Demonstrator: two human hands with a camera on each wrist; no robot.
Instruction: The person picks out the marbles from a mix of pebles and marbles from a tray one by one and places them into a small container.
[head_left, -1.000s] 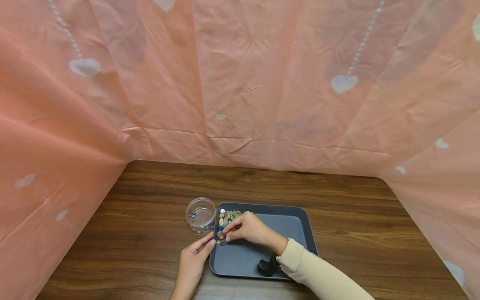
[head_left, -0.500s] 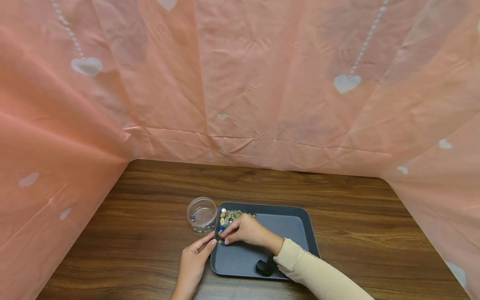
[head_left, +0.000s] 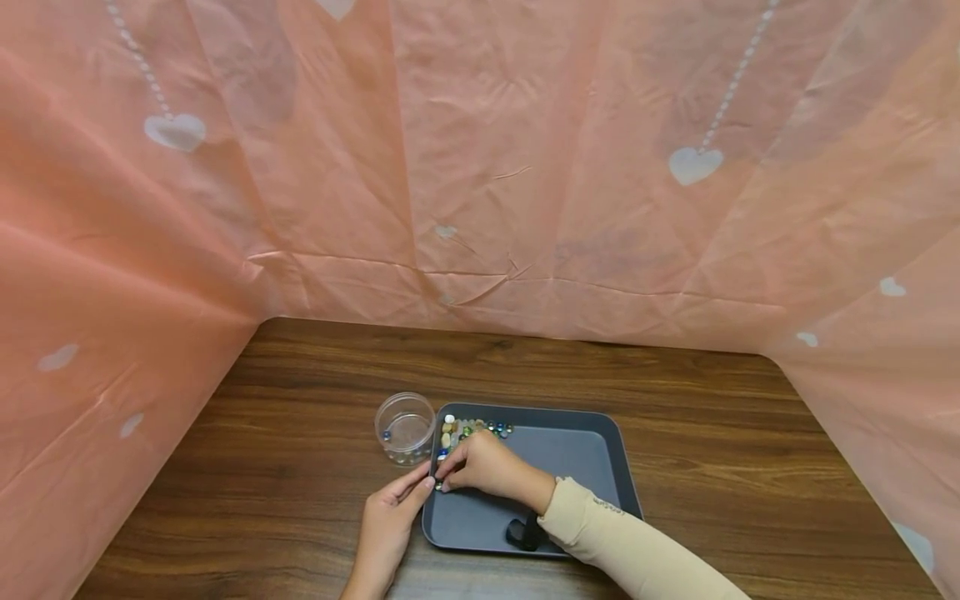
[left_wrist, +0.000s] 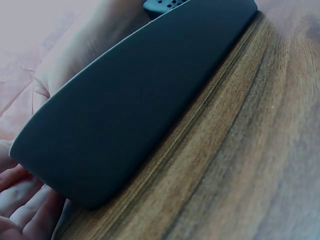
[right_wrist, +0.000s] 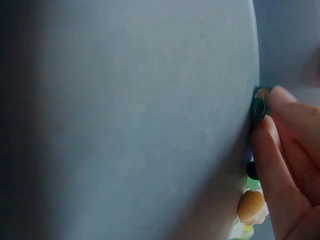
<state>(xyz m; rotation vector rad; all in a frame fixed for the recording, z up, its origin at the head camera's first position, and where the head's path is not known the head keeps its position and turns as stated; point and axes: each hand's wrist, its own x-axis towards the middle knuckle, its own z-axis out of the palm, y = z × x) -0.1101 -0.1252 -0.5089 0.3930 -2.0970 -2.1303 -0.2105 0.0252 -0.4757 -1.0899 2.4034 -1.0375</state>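
Observation:
A dark grey tray (head_left: 615, 467) lies on the wooden table, with several small coloured beads (head_left: 471, 430) heaped in its far left corner. My right hand (head_left: 483, 468) reaches across the tray and pinches a small dark bead (right_wrist: 258, 108) against the tray's left wall. An orange bead (right_wrist: 251, 205) and others lie just below those fingers (right_wrist: 280, 150). My left hand (head_left: 388, 521) lies on the table with straight fingers touching the tray's left rim (left_wrist: 135, 110); its fingertips (left_wrist: 20, 200) show beside the tray's outer corner. It holds nothing.
A clear round plastic cup (head_left: 405, 427) with a few beads in it stands just left of the tray's far corner. Pink sheeting (head_left: 480, 167) walls the table at the back and both sides. A black device (head_left: 521, 533) sits at my right wrist, over the tray.
My right hand has slid nearer and to the left along the tray's wall, uncovering more beads at the far edge. The left hand has barely moved.

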